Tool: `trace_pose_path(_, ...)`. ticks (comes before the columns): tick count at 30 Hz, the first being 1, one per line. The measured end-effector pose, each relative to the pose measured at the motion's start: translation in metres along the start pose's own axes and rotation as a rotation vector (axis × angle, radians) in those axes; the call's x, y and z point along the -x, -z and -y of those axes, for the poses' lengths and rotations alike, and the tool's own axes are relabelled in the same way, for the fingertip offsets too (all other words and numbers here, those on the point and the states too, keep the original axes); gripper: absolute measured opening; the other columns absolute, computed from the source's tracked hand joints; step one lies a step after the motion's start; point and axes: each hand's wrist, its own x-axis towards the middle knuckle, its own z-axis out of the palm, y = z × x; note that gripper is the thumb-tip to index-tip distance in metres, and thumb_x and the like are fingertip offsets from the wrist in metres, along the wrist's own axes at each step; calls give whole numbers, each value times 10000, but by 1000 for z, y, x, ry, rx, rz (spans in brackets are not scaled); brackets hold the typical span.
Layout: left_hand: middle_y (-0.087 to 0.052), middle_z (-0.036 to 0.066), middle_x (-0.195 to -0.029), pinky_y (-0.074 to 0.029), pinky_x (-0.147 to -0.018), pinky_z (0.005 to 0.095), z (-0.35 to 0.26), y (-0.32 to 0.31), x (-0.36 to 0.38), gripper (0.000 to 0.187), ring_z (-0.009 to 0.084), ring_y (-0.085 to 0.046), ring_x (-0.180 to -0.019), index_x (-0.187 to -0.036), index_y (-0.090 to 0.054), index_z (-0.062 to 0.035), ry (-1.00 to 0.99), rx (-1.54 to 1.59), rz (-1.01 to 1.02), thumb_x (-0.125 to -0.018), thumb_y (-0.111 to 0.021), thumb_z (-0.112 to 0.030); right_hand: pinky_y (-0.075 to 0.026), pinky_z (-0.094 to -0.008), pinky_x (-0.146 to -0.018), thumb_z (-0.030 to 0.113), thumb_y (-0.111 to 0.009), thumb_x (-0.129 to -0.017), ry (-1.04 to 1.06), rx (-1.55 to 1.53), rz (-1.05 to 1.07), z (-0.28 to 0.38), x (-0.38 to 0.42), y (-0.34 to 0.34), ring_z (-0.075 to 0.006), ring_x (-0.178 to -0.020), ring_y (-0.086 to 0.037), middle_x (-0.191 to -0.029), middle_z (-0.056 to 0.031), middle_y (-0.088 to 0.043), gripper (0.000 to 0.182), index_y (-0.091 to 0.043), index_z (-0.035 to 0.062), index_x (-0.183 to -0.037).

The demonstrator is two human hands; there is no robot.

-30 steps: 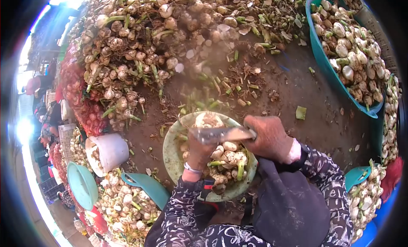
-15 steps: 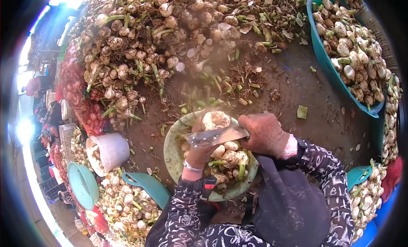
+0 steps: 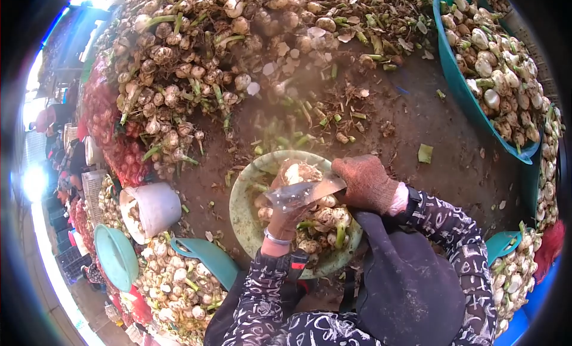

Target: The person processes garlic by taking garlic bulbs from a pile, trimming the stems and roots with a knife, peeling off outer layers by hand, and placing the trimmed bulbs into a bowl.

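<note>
We've got decent, fairly even light on the brown floor, but the left side's badly blown out, with white glare and bluish streaks. Fisheye bends everything near the black rim, haze softens the upper middle, and the knife has a pale shine.

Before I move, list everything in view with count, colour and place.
Bulb heap: one, whitish-brown, upper left and centre
Round basin: one, pale green, centre, holding bulbs
Knife: one, grey blade, above basin
Large tub: one, teal, upper right, full of bulbs
Bucket: one, whitish, left
Small basin: one, turquoise, lower left
Net sacks: uncountable, red, left
Leaf-like scrap: one, green, right of centre
Left hand: one, brownish, over basin
Right hand: one, brownish, on knife
Sleeves: two, black-and-white, below hands
</note>
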Motion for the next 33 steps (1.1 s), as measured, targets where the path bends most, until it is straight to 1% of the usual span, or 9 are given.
trace_pose_path(2, -592, 129, -1114, -503, -909, 347, -28, -12, -3, 472, 213, -607, -991, -1218, -474, 5, 242, 827, -17, -882, -607, -299, -501, -409, -601, 284, -728, -675, 36, -44, -49, -3, -1, -3, -292, -699, -637, -736, -110, -622, 326, -579, 86, -887)
trace_pose_path(6, -554, 163, -1165, -448, -977, 411, -40, -29, 2, 478, 246, -567, -1070, -1230, -457, 15, 80, 264, -9, -911, -556, -326, -502, -387, -602, 228, -731, -694, -33, 82, -45, -35, -4, -25, -272, -706, -636, -725, -114, -605, 251, -571, 82, -821)
trace_pose_path(10, -561, 151, -1190, -441, -964, 377, -82, -44, 15, 449, 246, -573, -1065, -1274, -413, 39, -111, -240, 14, -934, -528, -230, -511, -440, -667, 253, -614, -817, -639, 13, -194, -125, 17, -3, -375, -748, -639, -833, -207, -643, 243, -621, 47, -947)
trace_pose_path(15, -609, 54, -1010, -533, -752, 293, -76, -32, -26, 381, 152, -604, -901, -1156, -501, -11, -53, 90, -108, -830, -652, -137, -495, -446, -767, 200, -587, -738, -633, -85, -222, -102, 21, -9, -385, -855, -623, -870, -231, -641, 286, -641, 66, -985)
trace_pose_path(22, -606, 97, -1107, -498, -886, 404, -82, 5, -34, 377, 204, -590, -1007, -1180, -535, -44, -177, 253, -358, -849, -592, -215, -490, -424, -736, 318, -613, -779, -598, -468, -228, -26, 0, 11, -379, -821, -630, -854, -214, -642, 288, -665, 83, -938)
trace_pose_path(25, -560, 145, -1204, -456, -933, 541, -56, 9, -35, 395, 318, -548, -1096, -1204, -527, -70, -206, 975, -295, -850, -554, -242, -486, -421, -697, 398, -599, -806, -585, -455, -214, -34, -13, -3, -371, -759, -627, -782, -197, -635, 348, -654, 65, -891)
trace_pose_path(29, -600, 96, -1080, -480, -918, 456, -44, -20, -47, 308, 273, -578, -1021, -1099, -560, -65, -84, 1035, -544, -810, -535, -169, -489, -425, -695, 390, -578, -829, -544, -389, -177, -39, -38, -1, -331, -744, -641, -758, -174, -642, 335, -629, 59, -829)
trace_pose_path(32, -617, 69, -1110, -499, -865, 463, -10, -11, -51, 358, 269, -568, -1064, -1134, -577, -108, -151, 1066, -554, -845, -556, -318, -494, -435, -692, 387, -585, -829, -427, -493, -298, 1, -61, 41, -299, -733, -654, -787, -181, -649, 317, -623, 72, -840)
trace_pose_path(33, -619, 63, -1105, -514, -844, 432, 11, 7, -50, 354, 257, -576, -1052, -1108, -591, -113, -205, 1203, -228, -833, -568, -335, -498, -432, -675, 394, -587, -825, -276, -536, -384, 14, -64, 50, -314, -719, -651, -783, -185, -647, 335, -627, 63, -853)
